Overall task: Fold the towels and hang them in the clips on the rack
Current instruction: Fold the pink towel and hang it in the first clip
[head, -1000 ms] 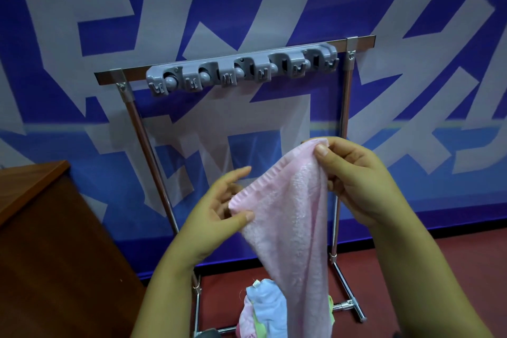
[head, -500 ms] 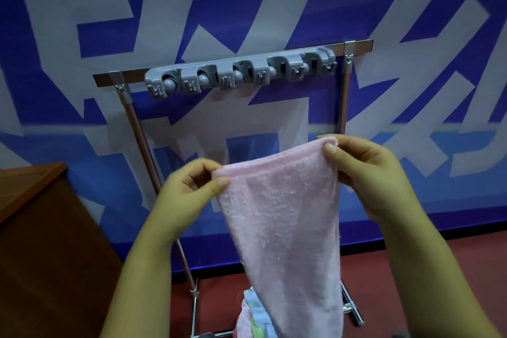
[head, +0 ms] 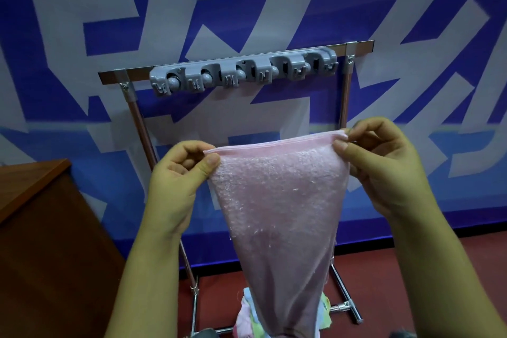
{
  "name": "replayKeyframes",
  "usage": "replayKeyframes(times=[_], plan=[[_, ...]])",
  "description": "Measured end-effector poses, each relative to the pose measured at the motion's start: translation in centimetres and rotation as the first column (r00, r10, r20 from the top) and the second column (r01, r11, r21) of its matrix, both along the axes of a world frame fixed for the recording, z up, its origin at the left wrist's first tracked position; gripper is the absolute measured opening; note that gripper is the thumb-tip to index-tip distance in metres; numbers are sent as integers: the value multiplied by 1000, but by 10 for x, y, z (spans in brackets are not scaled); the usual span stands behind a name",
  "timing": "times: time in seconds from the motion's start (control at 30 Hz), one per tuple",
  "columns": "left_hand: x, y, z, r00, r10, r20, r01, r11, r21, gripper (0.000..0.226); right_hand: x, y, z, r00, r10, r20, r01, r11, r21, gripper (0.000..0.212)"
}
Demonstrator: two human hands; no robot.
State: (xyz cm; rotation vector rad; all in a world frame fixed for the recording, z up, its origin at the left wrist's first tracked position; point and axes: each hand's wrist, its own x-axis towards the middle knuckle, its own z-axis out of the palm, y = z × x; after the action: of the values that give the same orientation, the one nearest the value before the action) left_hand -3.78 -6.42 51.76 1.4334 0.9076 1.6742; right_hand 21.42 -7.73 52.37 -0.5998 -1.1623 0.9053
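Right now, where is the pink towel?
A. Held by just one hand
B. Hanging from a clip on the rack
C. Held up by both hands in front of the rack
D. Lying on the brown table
C: the left hand and the right hand each pinch a top corner of the pink towel, which hangs below the gray clips, and none of them holds anything.

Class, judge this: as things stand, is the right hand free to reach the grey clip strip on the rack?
Probably not yet: the right hand pinches the pink towel, though nothing blocks the grey clip strip above.
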Motion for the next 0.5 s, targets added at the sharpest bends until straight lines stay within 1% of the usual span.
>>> replayKeyframes(times=[0.13, 0.27, 0.33, 0.37, 0.43, 0.47, 0.5], plan=[[-2, -7, 6, 991, -90, 97, 89, 996, 15, 17, 0, -7, 3, 999, 39, -6, -39, 998, 45, 14], [-6, -10, 6, 985, -128, 116, 127, 992, 20, 14, 2, -9, 2, 994, 37, 102, -41, 998, 43, 8], [-9, -9, 5, 980, -164, 116, 161, 986, 30, 18, 3, -11, 2, 991, 16, 135, -20, 999, 27, 4], [-10, -8, 4, 977, -179, 115, 176, 984, 30, 22, 4, -10, 2, 990, 2, 144, -5, 1000, 22, 12], [-12, -5, 1, 973, -193, 127, 194, 981, 7, 25, 3, -9, 2, 986, -29, 162, 30, 1000, -6, 35], [-12, -3, -1, 973, -186, 134, 190, 982, -18, 26, 2, -8, 2, 985, -37, 169, 43, 999, -28, 38], [-12, -1, -2, 975, -172, 139, 180, 982, -52, 28, 0, -7, 1, 984, -37, 172, 47, 997, -56, 37]])
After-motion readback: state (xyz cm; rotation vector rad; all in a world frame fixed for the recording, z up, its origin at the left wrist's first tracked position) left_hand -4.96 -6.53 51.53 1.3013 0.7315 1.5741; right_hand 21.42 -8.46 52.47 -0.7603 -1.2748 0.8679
